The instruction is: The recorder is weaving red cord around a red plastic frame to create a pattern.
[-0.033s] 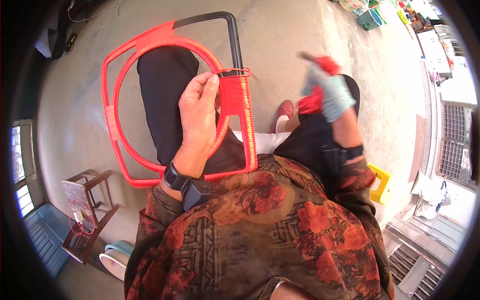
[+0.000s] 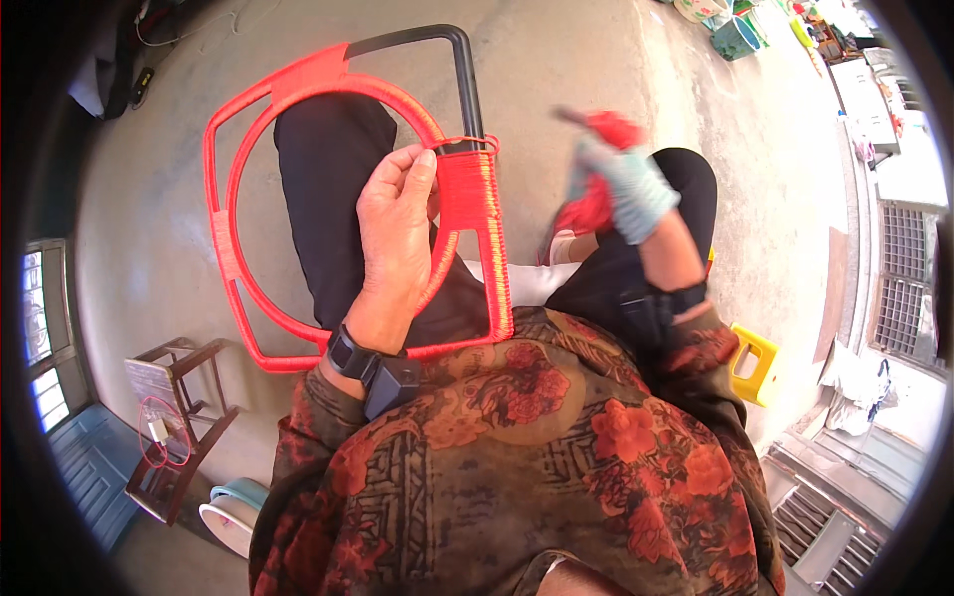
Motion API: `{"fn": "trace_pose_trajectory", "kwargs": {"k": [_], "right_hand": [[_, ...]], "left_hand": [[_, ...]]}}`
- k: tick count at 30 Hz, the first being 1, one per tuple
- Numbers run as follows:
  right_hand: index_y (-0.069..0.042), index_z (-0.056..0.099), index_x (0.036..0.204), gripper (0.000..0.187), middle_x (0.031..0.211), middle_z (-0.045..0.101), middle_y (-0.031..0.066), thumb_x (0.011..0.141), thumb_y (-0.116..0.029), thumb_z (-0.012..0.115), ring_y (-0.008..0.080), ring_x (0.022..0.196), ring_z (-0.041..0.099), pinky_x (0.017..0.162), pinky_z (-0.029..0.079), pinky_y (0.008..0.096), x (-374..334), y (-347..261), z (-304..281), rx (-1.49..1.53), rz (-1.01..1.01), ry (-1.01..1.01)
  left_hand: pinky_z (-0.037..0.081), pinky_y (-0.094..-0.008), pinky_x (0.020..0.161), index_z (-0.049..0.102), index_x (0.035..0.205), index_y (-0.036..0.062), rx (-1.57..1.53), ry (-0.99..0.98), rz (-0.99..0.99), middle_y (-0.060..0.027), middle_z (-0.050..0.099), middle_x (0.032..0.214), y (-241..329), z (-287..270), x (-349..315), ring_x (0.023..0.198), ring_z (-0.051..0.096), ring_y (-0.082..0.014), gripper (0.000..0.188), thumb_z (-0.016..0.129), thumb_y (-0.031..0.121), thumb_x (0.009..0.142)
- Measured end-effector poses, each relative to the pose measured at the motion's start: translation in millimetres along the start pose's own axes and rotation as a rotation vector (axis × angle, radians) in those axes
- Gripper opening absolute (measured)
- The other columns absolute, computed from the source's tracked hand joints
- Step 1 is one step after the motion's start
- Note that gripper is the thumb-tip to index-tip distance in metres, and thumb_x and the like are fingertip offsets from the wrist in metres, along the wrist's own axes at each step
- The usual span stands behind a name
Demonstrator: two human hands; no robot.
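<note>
A metal frame [image 2: 469, 84], rounded-rectangular with a ring inside it, rests over my left thigh. Most of it is wound in red cord [image 2: 465, 199]; its upper right corner is bare black. My bare left hand [image 2: 396, 219] pinches the frame where ring and side bar meet, thumb at the edge of the winding. One loop of cord circles the bar there. Off to the right, my gloved right hand [image 2: 628, 189] grips a bundle of red cord [image 2: 616, 129] with a dark stick-like end [image 2: 568, 115], blurred by motion. No strand between bundle and frame can be made out.
Right of my body is a yellow plastic stool [image 2: 755, 366]. At the left stand a wooden stool [image 2: 179, 397] with a pink cable on it and some basins [image 2: 234, 512]. A blue-green bucket [image 2: 735, 38] sits far right. Concrete floor [image 2: 556, 60] lies ahead.
My right hand has swung a little to the left, toward the frame, carrying the red cord bundle. The left hand and the frame have hardly shifted.
</note>
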State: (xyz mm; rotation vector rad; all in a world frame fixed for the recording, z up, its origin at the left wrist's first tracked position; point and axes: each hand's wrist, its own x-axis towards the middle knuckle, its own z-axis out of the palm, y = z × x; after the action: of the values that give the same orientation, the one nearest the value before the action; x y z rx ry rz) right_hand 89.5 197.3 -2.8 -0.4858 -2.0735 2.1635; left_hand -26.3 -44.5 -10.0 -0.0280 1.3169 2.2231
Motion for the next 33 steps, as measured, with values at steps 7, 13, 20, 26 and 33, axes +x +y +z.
{"fn": "trace_pose_trajectory", "kwargs": {"k": [7,13,20,26,33], "right_hand": [[-0.004,0.06,0.095,0.028,0.092,0.064,0.0134,0.092,-0.032,0.063,0.0264,0.093,0.065,0.08,0.055,0.0435,25.3,15.8,58.4,0.59,0.253,-0.122],[-0.009,0.05,0.079,0.034,0.085,0.058,0.0096,0.094,-0.037,0.063,0.0368,0.108,0.061,0.079,0.056,0.0584,22.5,9.4,60.4,0.951,0.051,0.029],[-0.013,0.051,0.079,0.029,0.066,0.048,-0.0006,0.094,-0.035,0.064,0.0164,0.066,0.055,0.056,0.047,0.0298,38.5,8.9,65.9,0.874,0.102,0.04],[-0.01,0.056,0.083,0.022,0.065,0.052,0.0,0.093,-0.028,0.063,0.0125,0.055,0.052,0.051,0.044,0.0262,26.4,1.2,68.1,0.458,0.144,0.088],[-0.003,0.065,0.083,0.019,0.061,0.057,0.0002,0.087,-0.022,0.069,0.0082,0.05,0.052,0.045,0.04,0.0235,24.0,-10.9,81.4,0.039,0.202,0.008]], "left_hand": [[0.049,-0.0213,0.063,0.059,0.105,0.0018,-0.065,0.006,-0.027,-0.0009,0.064,0.087,-0.3,0.5,1.2,0.071,0.058,-0.0061,0.014,0.059,0.014,0.097],[0.051,-0.0228,0.067,0.06,0.104,0.0014,-0.134,-0.051,-0.089,-0.0025,0.065,0.089,1.1,0.7,-0.4,0.075,0.061,-0.0082,0.015,0.058,0.014,0.098],[0.054,-0.032,0.08,0.056,0.115,-0.0039,-0.041,-0.357,-0.24,-0.013,0.067,0.099,10.0,5.3,-9.7,0.086,0.067,-0.0205,0.025,0.053,0.015,0.099],[0.055,-0.0322,0.08,0.053,0.116,-0.0036,-0.045,-0.323,-0.207,-0.0119,0.066,0.097,7.9,7.6,-18.8,0.085,0.067,-0.0189,0.023,0.054,0.011,0.098],[0.053,-0.0231,0.073,0.051,0.109,-0.0021,0.012,-0.103,0.032,-0.0097,0.067,0.096,1.3,-0.3,-19.5,0.084,0.065,-0.0106,0.017,0.059,0.002,0.094]]}}
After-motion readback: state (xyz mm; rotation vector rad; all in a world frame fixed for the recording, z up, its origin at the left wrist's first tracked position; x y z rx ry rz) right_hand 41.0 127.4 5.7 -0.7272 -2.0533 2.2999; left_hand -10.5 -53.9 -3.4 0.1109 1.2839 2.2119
